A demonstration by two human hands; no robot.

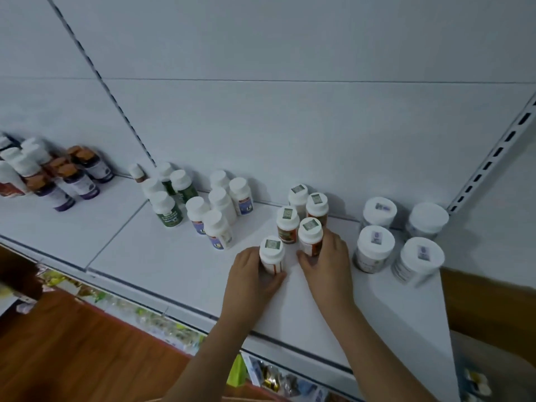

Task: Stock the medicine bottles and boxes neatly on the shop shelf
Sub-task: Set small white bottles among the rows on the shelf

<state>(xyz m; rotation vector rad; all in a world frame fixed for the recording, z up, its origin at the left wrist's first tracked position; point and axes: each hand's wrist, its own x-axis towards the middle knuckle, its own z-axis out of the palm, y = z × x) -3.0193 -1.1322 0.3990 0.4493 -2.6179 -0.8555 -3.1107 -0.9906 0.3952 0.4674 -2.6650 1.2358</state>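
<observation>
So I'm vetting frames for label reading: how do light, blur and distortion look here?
Head view: dim, flat bluish light, soft shadows and no glare; wide-angle bend curves the shelf edge and uprights; labels on the bottle in the left hand and the one in the right hand are too soft to read; the corner jars smear.

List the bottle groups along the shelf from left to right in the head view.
Orange-capped dark bottles → green-label bottles → blue-label white bottles → orange-label bottles with sticker caps, two of them in the hands → wide clear jars.
</observation>
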